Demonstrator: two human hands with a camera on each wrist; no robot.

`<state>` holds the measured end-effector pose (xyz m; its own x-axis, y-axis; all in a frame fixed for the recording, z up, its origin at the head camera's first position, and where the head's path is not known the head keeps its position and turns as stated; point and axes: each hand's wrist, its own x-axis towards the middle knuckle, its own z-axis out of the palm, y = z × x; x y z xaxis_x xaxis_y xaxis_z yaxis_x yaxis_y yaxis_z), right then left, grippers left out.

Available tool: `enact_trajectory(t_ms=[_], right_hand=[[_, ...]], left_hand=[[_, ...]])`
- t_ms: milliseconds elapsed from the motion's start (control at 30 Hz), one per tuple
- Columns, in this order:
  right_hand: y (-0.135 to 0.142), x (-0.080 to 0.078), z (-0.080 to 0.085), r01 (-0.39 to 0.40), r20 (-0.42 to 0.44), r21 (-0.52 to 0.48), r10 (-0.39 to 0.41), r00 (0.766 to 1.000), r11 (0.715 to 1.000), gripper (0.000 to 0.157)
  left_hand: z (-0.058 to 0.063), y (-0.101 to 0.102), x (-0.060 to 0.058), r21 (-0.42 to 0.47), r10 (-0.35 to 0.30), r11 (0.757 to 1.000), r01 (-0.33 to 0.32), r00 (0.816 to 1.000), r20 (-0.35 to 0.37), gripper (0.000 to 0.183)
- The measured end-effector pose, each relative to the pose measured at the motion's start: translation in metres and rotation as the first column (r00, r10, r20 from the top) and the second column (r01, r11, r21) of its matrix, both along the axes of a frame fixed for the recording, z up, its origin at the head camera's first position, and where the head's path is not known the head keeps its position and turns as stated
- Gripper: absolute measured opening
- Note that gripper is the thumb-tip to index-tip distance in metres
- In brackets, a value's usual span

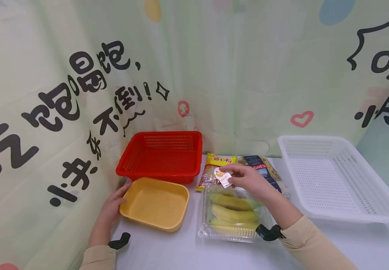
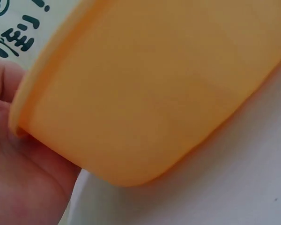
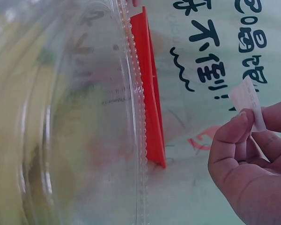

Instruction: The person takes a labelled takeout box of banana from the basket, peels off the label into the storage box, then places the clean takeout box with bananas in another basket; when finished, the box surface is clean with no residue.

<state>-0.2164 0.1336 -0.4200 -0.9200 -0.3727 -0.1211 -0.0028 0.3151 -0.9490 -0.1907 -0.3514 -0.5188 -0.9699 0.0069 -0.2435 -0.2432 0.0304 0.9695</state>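
My left hand (image 1: 111, 206) holds a yellow plastic bin (image 1: 153, 202) by its left rim; in the left wrist view the rim lies against the palm and fingers (image 2: 7, 79). Between thumb and fingers my right hand (image 1: 248, 180) pinches a small white label (image 1: 224, 178) with an orange picture, seen edge-on as a bent white label (image 3: 248, 103) in the right wrist view. Just below that hand, a clear plastic clamshell box (image 1: 204, 225) with several bananas (image 1: 235, 214) inside lies on the table, its lid down.
Behind the yellow bin stands a red basket (image 1: 160, 173). A yellow-topped food packet (image 1: 211, 165) and a dark blue packet (image 1: 262, 167) lie behind the clamshell. A large white basket (image 1: 332, 187) is at the right. A printed curtain (image 1: 235, 75) hangs behind the table.
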Motion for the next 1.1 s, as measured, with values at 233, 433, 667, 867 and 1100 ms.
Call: enact_trajectory(t_ms=[233,433,667,867,1100], right_hand=[[0.001,0.000,0.001,-0.005,-0.011,0.021,0.005,1.000,1.000,0.037],[0.001,0.001,0.004,0.005,0.007,0.039,-0.005,1.000,0.999,0.036],[0.000,-0.001,0.006,-0.004,0.008,0.049,0.003,1.000,0.999,0.035],[-0.004,-0.003,0.007,-0.028,0.015,0.068,0.028,1.000,0.997,0.035],[-0.013,-0.008,0.010,-0.046,0.043,0.072,0.043,0.998,0.996,0.036]], left_hand=[[-0.008,0.004,-0.003,0.043,0.118,0.992,-0.120,0.991,0.061,0.059],[-0.009,0.007,-0.001,0.018,0.159,0.987,-0.161,0.984,0.079,0.058],[-0.014,0.011,0.005,0.128,0.174,0.974,-0.185,0.981,0.089,0.063],[-0.020,0.009,0.011,0.305,0.140,0.941,-0.144,0.990,0.036,0.065],[-0.024,0.013,0.014,0.337,0.108,0.937,-0.086,0.993,-0.047,0.057]])
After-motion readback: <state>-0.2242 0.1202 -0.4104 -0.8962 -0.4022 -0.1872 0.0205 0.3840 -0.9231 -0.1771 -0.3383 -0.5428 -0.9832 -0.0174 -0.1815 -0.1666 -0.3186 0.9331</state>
